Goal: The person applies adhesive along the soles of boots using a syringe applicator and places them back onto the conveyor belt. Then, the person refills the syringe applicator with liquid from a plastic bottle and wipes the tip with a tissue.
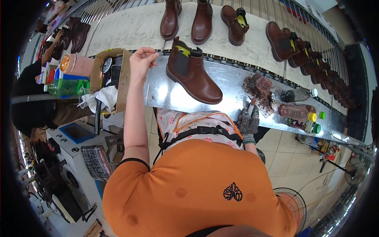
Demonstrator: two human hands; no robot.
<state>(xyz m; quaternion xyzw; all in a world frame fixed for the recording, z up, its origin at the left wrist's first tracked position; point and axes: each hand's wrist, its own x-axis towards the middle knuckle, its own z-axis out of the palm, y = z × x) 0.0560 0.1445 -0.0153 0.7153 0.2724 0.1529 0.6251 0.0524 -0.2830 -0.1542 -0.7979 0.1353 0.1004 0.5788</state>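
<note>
A brown leather ankle boot (199,81) with a dark elastic side panel and a yellow-green lining stands on the metal ledge in front of me, its toe pointing to the right and towards me. Left of its top, apart from it, my bare left hand (144,61) is raised with thumb and fingers pinched; anything between them is too small to name. My right hand (248,122), in a dark grey stained glove, is closed round a slim tool with a reddish-brown part (252,106). That tool reaches the edge of a heap of brown scraps (258,90) on the ledge.
More brown boots (201,23) stand along the pale belt (146,23) beyond the metal ledge (158,94). Bottles (298,112) lie at the right. A cardboard box (124,79) with a hairbrush (106,64) and white cloth stands left. A co-worker's arm (49,51) is far left.
</note>
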